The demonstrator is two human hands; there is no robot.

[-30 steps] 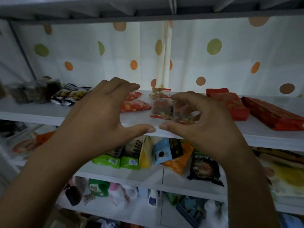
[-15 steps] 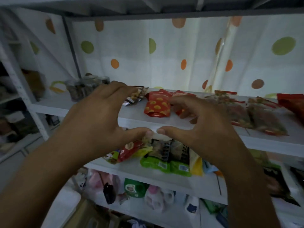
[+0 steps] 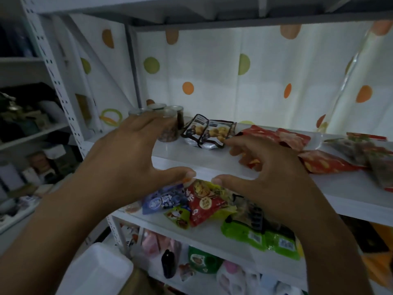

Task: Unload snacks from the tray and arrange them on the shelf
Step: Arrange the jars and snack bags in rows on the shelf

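Note:
Both my hands hover over the front of the white shelf (image 3: 204, 161), thumbs nearly touching. My left hand (image 3: 129, 150) is open and empty, its fingers in front of several clear jars (image 3: 170, 128). My right hand (image 3: 274, 169) is open too, fingers spread just ahead of red snack packs (image 3: 327, 163). A black-framed pack of round snacks (image 3: 209, 133) lies between the jars and the red packs. Clear packs with dark contents (image 3: 370, 152) lie at the far right of the shelf.
A lower shelf (image 3: 208, 233) holds a blue pack (image 3: 163, 202), a red pack (image 3: 204, 206) and green packs (image 3: 261, 237). A white tray corner (image 3: 95, 271) shows at bottom left. A perforated upright (image 3: 53, 67) stands left; a dotted curtain (image 3: 244, 81) hangs behind.
The view has swung left along the shelf; the jars and black-framed pack have come into view. My right hand no longer touches the clear packs, which lie to the right.

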